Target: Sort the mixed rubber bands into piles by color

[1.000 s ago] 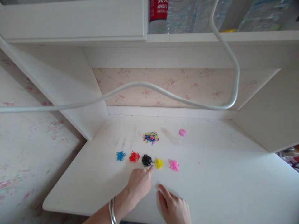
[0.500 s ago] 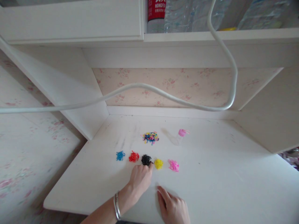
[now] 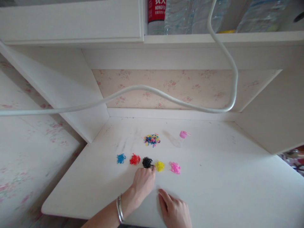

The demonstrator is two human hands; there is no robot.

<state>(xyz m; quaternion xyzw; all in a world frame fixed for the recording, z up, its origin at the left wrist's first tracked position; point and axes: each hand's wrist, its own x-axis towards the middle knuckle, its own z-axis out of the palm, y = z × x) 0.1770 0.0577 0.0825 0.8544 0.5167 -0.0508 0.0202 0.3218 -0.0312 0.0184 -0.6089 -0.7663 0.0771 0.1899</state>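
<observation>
My left hand (image 3: 143, 181), with a silver bangle at its wrist, reaches between the pile of black rubber bands (image 3: 147, 162) and the pile of yellow rubber bands (image 3: 159, 166). Its fingers are closed, and a black strand shows at the fingertips. Resting on the white desk (image 3: 220, 190), my right hand (image 3: 175, 209) has curled fingers; what they hold, if anything, is hidden. Blue bands (image 3: 121, 158) and red bands (image 3: 135, 159) lie to the left in separate piles. Pink bands (image 3: 175, 167) form the rightmost pile. Behind the row is a mixed-colour heap (image 3: 152, 140).
A small clear container with a pink lid (image 3: 183, 134) stands behind the row, at the right. A white cable (image 3: 166, 97) crosses the view above the desk. Bottles (image 3: 156, 15) sit on the shelf overhead. White side panels (image 3: 263, 117) flank the desk.
The whole view has shifted slightly, so the desk things appear a little further left. My left fingertips have moved slightly nearer the yellow pile; my right hand stays in place.
</observation>
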